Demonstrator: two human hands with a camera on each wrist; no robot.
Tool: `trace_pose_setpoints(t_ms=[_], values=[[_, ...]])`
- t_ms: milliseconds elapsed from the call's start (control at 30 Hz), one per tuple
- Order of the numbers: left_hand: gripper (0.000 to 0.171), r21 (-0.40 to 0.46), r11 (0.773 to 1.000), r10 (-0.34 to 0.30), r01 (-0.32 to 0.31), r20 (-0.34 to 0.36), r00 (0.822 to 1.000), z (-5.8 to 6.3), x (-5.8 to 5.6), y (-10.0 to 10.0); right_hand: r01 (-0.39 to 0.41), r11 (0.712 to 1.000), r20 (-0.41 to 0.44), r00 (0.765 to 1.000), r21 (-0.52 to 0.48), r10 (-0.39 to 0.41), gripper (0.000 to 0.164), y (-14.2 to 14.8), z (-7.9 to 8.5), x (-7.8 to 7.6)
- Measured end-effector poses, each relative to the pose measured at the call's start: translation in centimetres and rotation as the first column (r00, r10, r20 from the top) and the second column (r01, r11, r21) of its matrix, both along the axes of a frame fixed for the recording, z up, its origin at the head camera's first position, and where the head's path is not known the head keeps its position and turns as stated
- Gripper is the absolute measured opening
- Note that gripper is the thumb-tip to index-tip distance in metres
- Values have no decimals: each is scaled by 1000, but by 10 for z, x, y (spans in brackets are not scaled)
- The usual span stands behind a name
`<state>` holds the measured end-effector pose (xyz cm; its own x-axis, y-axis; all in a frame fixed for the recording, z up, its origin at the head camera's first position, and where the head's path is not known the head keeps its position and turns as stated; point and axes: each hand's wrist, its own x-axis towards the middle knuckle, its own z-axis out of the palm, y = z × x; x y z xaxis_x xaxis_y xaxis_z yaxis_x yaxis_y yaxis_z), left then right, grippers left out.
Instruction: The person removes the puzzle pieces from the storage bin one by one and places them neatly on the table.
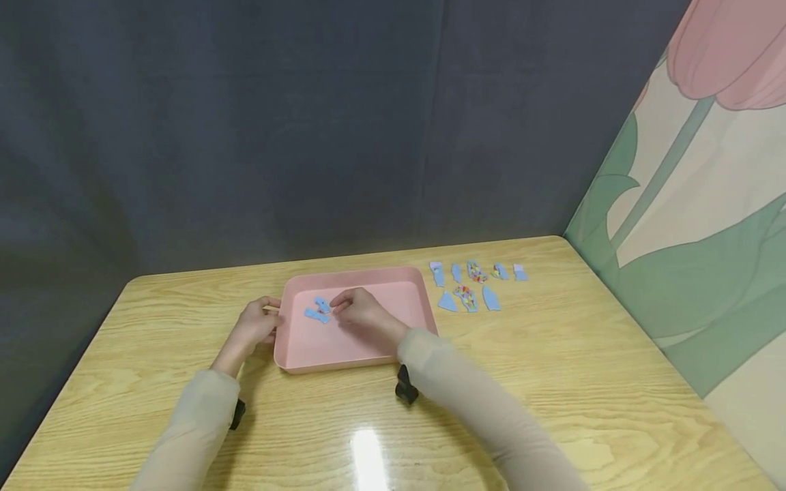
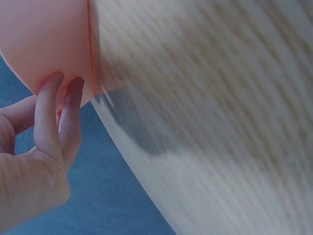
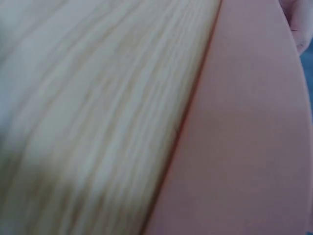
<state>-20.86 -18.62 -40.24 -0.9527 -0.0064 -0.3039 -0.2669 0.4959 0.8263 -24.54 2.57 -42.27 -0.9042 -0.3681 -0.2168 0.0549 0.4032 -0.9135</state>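
Observation:
My left hand (image 1: 254, 322) grips the left wall of a pink tray (image 1: 381, 354); in the left wrist view its fingers (image 2: 46, 112) touch the outer side near the rim. Inside the tray, my right hand (image 1: 362, 310) reaches left, fingertips together at a small puzzle piece with a bit of red, mostly hidden. Two flat blue puzzle pieces lie beside those fingertips: an upper piece (image 1: 322, 304) and a lower piece (image 1: 316, 315). The right wrist view has mainly the tray's outer wall (image 3: 239, 127), with part of a hand (image 3: 301, 24) at the top right corner.
Right of the tray, several flat irregular pieces (image 1: 491, 299) lie in two rows on the wooden table (image 1: 552, 382), some plain blue, some with multicoloured patches (image 1: 475, 271). A dark curtain (image 1: 276, 136) hangs behind the table, and a flower-patterned surface (image 1: 706, 239) borders the right side.

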Motion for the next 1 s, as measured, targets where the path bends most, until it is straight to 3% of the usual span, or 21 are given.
trace_pose_setpoints(t_ms=[233,500,700,1000], values=[[44,4,1000,-8,8,-4,1000,1,1,0,7,999,-51,999,38,-5,27,-17,-7,-5],[44,-1,1000,-6,6,-1,1000,1,1,1,19,990,-180,984,142,7,19,-27,-11,-5],[44,-9,1000,-3,3,5,1000,1,1,1,17,983,-192,981,181,19,20,-31,-11,-3],[44,-24,1000,-5,6,11,1000,1,0,1,19,937,-281,956,350,86,18,-37,-13,0]])
